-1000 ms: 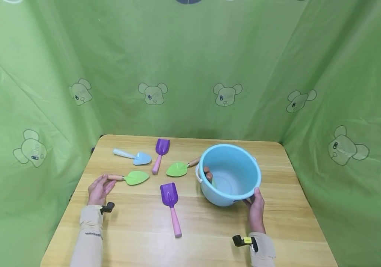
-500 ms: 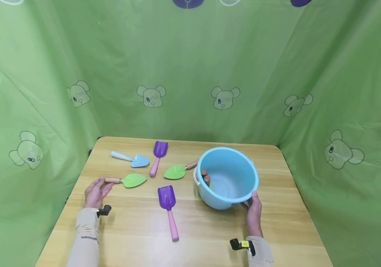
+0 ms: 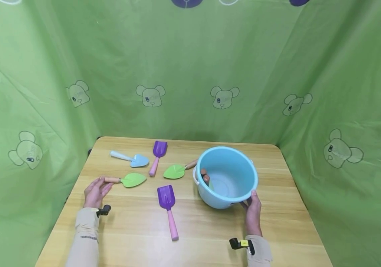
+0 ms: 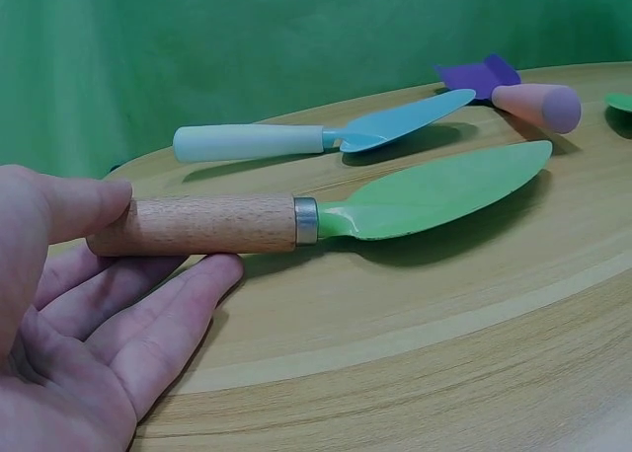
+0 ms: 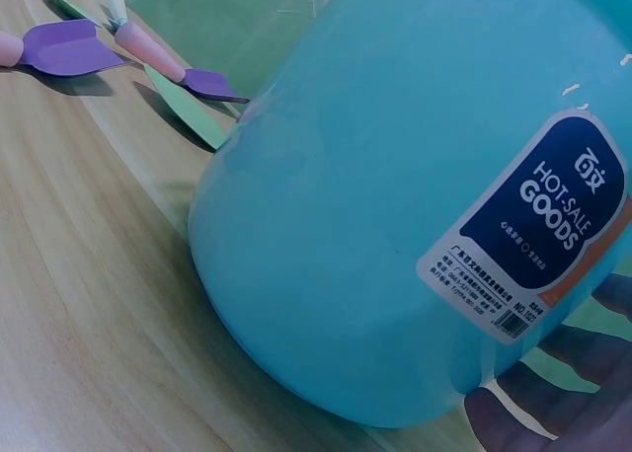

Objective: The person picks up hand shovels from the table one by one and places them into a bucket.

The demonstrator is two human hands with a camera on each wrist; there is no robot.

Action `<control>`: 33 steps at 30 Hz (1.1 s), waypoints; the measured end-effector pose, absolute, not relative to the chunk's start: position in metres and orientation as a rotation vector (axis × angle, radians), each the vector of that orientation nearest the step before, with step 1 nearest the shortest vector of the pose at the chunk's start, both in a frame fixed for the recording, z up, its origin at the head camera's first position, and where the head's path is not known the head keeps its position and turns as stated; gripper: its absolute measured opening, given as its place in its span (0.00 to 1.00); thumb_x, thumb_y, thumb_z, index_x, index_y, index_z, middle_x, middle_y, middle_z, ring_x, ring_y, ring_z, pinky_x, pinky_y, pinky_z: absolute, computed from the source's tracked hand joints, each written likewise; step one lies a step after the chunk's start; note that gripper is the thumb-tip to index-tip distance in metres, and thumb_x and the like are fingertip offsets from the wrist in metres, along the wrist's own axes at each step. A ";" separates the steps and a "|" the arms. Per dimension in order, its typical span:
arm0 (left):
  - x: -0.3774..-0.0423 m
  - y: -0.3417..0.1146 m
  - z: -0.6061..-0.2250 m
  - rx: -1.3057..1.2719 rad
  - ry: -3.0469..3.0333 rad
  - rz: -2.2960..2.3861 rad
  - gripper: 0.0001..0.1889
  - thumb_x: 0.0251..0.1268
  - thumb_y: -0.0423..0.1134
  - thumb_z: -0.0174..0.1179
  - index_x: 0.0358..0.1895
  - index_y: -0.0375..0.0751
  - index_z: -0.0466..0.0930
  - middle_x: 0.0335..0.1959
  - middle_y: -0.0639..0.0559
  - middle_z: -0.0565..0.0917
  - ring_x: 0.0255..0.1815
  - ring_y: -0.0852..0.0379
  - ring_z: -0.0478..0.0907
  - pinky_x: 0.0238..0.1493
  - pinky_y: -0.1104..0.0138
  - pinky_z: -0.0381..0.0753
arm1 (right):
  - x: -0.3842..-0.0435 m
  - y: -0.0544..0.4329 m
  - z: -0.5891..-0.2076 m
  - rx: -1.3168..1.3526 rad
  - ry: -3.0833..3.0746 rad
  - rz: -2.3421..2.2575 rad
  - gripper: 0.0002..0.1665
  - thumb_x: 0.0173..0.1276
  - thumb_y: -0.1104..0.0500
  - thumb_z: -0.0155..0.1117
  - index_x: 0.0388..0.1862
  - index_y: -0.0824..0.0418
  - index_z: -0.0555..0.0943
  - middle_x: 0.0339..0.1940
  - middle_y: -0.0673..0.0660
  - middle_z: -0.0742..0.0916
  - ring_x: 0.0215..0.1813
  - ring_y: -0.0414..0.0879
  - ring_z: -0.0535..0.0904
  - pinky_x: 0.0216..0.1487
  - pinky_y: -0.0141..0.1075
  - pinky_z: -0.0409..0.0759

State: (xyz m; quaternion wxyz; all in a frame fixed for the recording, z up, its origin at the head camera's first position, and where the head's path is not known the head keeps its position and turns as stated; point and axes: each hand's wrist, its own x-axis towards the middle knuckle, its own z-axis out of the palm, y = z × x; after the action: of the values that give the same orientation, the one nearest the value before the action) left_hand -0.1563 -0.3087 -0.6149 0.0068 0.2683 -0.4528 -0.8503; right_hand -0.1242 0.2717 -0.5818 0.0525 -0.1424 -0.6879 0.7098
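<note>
At the left of the table, my left hand [image 3: 95, 192] pinches the wooden handle end of a green-bladed trowel [image 4: 434, 200]. The thumb lies on top of the handle and the fingers are beneath it in the left wrist view. On the right, my right hand [image 3: 253, 211] grips the rim of a light blue bucket [image 3: 210, 196], thumb at the rim and fingers against its outside. Wooden handles [image 3: 205, 177] of tools stick up inside the bucket at its left wall; their lower parts are mostly hidden. A label [image 5: 538, 225] shows on the bucket's side in the right wrist view.
Between the hands lie a purple shovel [image 3: 166, 198] with a pink handle, another purple shovel [image 3: 160, 149] farther back, a blue trowel [image 3: 139, 160] and a second green trowel [image 3: 174, 171], its handle end behind the bucket. A green curtain [image 3: 190, 66] surrounds the wooden table [image 3: 130, 237].
The head view has shifted slightly. Both hands keep their places on the trowel and the bucket, with no other visible movement.
</note>
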 end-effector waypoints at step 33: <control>-0.156 -0.305 -0.613 0.901 -1.402 -2.632 0.15 0.77 0.41 0.60 0.62 0.45 0.76 0.40 0.57 0.91 0.46 0.60 0.90 0.65 0.69 0.84 | -0.124 0.275 -0.587 -0.420 -2.077 2.152 0.39 0.84 0.33 0.28 0.80 0.51 0.67 0.78 0.58 0.73 0.78 0.49 0.68 0.64 0.29 0.76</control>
State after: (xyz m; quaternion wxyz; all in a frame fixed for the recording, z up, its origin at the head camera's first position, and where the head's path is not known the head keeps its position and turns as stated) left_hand -0.1558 -0.3048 -0.6132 0.0130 0.2893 -0.4500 -0.8448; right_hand -0.1241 0.2750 -0.5866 0.0607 -0.1389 -0.6865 0.7111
